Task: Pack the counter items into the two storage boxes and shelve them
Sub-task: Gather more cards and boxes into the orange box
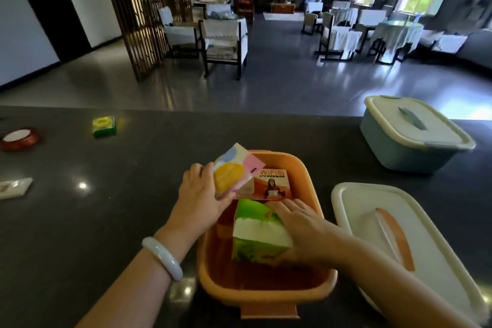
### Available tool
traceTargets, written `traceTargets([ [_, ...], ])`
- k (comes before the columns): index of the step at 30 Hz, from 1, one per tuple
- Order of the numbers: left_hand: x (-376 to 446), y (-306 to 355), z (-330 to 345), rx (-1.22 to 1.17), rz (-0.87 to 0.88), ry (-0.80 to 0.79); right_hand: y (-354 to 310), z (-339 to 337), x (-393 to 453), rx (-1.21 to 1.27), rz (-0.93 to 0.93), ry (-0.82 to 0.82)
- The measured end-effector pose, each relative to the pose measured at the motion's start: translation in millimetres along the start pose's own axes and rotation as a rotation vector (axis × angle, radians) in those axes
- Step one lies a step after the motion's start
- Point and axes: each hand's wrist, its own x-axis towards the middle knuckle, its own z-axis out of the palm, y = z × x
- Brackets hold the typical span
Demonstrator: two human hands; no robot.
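Observation:
An open orange storage box [314, 184] stands on the dark counter in front of me. Inside it lie an orange WiFi box [274, 184] at the far end and a green-and-white tissue pack [255, 234]. My right hand [300, 224] rests on the tissue pack's right side, inside the box. My left hand [199, 192] holds a pastel tissue pack [231, 170] tilted over the box's far left rim. The orange box's white lid [394, 242] lies to the right. A blue storage box [410, 136] with its lid on stands at the far right.
On the counter [133, 208] to the left lie a small yellow-green pack [104, 125], a red round tin [21, 138] and a white packet [14, 188] near the left edge. Beyond the counter is a dining room with chairs and tables.

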Motion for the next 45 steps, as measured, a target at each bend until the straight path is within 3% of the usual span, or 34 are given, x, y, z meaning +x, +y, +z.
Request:
traceTargets([
  [6, -11, -5, 11, -0.002, 0.019, 0.087, -3, 11, 20, -0.098, -0.034, -0.068],
  [15, -18, -6, 16, -0.025, 0.037, 0.139, -8, 24, 35, -0.118, 0.070, -0.203],
  [27, -19, -7, 18, -0.068, -0.009, 0.133, -4, 28, 35, -0.099, 0.111, -0.164],
  [36, -21, -5, 18, -0.050, -0.009, 0.146, -5, 25, 34, -0.061, -0.004, -0.073],
  [45, -21, -5, 17, -0.049, -0.005, 0.149, 0, 28, 38, -0.094, 0.016, -0.031],
])
